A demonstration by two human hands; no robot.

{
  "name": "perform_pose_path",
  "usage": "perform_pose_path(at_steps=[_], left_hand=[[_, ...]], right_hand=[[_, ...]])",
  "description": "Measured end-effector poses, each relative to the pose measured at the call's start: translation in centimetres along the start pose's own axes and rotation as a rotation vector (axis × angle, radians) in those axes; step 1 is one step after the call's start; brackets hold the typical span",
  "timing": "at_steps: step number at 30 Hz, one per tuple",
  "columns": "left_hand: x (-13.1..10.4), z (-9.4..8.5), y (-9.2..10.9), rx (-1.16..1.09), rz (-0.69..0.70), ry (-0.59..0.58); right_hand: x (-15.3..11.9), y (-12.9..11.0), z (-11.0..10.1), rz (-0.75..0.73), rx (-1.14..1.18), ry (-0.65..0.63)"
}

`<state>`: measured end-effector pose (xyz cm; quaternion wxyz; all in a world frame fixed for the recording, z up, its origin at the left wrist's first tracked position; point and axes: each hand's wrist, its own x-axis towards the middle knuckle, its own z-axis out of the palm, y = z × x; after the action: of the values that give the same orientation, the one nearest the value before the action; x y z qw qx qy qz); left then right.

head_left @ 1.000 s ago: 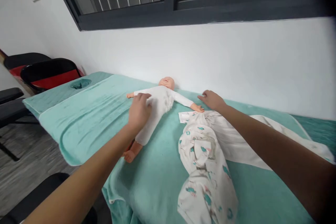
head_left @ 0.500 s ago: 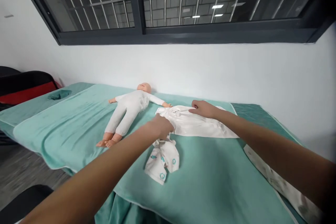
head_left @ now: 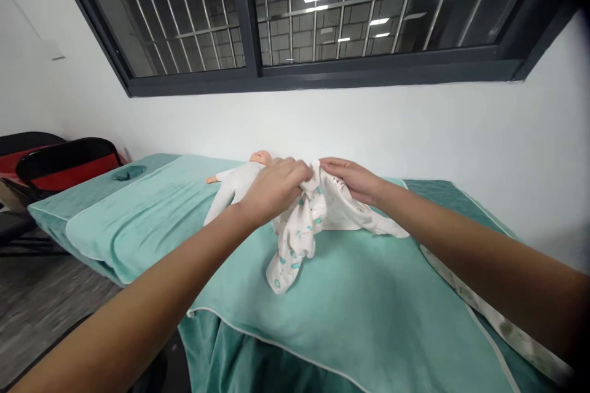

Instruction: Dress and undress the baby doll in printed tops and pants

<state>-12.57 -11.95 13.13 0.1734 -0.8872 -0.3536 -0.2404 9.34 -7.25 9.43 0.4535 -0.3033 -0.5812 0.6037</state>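
My left hand [head_left: 277,185] is closed on the gathered top of a white baby garment [head_left: 299,230] with a teal print, lifted so that its printed part hangs down over the green sheet. My right hand [head_left: 354,179] pinches the same bunch from the right, its fingers fairly straight against the cloth. A plain white part of the cloth [head_left: 353,215] trails below that hand onto the bed. Behind my left hand lies a baby doll [head_left: 237,181] on its back in a white suit; my hand hides part of its body and one arm.
The green sheet [head_left: 369,319] covers a massage bed with a face hole [head_left: 129,172] at its left end. Folded black-and-red chairs [head_left: 74,172] stand at the left. A patterned cloth strip [head_left: 488,313] runs along the right. Beyond the bed are a white wall and a barred window [head_left: 313,24].
Both hands have brought the garment up off the bed and drawn together. The plain white part, laid out flat before, is now bunched. My view has shifted slightly.
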Motion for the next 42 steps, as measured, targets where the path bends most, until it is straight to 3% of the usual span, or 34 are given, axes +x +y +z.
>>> perform_pose_path(at_steps=[3,6,8,11,15,17,19,21,24,26,28,31,33,35,37,39,42], left_hand=[[0.8,-2.8,0.9,0.169,-0.054,0.280],[0.8,-3.6,1.7,0.242,-0.213,0.366],[0.5,-3.6,2.4,0.225,-0.324,0.339],[0.0,-4.2,3.5,0.047,-0.391,0.183],[-0.6,-6.4,3.6,-0.607,-0.342,-0.068],[-0.9,-7.0,3.0,-0.934,-0.328,-0.050],[-1.1,-6.7,2.6,-1.118,-0.337,0.026],[-1.3,-5.5,2.8,-1.204,-0.347,0.000],[-1.7,-2.9,4.7,-1.278,-0.378,-0.123],[-2.1,-1.3,6.1,-1.277,-0.461,-0.048],[-2.7,-0.2,6.9,-1.217,-0.549,0.074],[-4.6,0.3,6.4,-1.042,-0.630,0.269],[-7.0,0.0,5.2,-0.899,-0.642,0.352],[-10.4,-0.6,3.5,-0.751,-0.662,0.346],[-14.7,-1.7,1.2,-0.608,-0.737,0.268],[-19.8,-3.4,-1.3,-0.488,-0.857,0.191],[-27.5,-7.4,-4.9,-0.271,-1.063,0.086]], right_hand=[[-0.9,-3.9,1.9,-0.117,0.081,-0.059],[-2.7,-6.2,4.0,-0.130,0.023,-0.202],[-4.0,-6.5,5.0,-0.076,-0.045,-0.294],[-5.5,-6.1,5.5,-0.042,-0.196,-0.315],[-6.7,-6.7,5.3,-0.041,-0.409,-0.256],[-7.1,-7.7,5.4,-0.069,-0.418,-0.219],[-7.5,-8.9,5.7,-0.146,-0.344,-0.181],[-7.8,-9.8,6.2,-0.238,-0.229,-0.144],[-8.1,-10.2,6.4,-0.321,-0.126,-0.092],[-8.2,-9.7,6.0,-0.329,-0.158,-0.066],[-8.6,-8.6,5.3,-0.327,-0.257,-0.005],[-9.9,-5.7,4.2,-0.259,-0.507,0.075],[-11.7,-2.5,3.6,-0.130,-0.709,-0.004],[-14.1,1.3,2.8,-0.026,-0.870,-0.054],[-17.0,5.4,1.7,0.075,-0.946,-0.065],[-20.1,9.1,0.1,0.134,-0.944,-0.008],[-24.3,13.1,-2.5,0.151,-0.868,0.130]])
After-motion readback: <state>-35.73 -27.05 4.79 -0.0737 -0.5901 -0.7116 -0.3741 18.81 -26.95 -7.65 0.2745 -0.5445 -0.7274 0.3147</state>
